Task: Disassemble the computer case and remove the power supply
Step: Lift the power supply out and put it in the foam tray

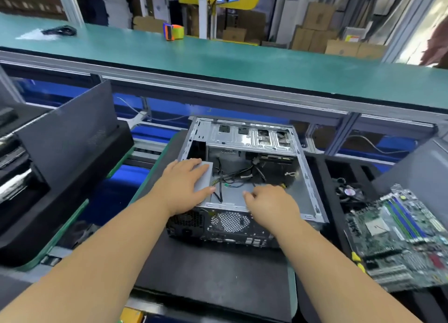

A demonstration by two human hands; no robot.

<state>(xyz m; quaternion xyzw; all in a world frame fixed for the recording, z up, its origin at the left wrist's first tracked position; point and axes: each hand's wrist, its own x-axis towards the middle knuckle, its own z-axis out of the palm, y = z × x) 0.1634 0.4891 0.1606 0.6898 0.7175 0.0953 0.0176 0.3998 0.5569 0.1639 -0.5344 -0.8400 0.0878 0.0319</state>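
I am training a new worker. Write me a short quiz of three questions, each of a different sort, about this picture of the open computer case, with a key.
1. True or false: the motherboard is mounted inside the computer case.
2. Multiple choice: on what does the left hand rest?
A. the rear fan grille
B. the grey power supply
C. the tape roll
3. Fill in: the right hand reaches into the case near the loose black ____.

Key
1. False. It lies outside, to the right of the case.
2. B. The hand lies over it with fingers fairly straight.
3. cables. Whether the hand pinches one cannot be told.
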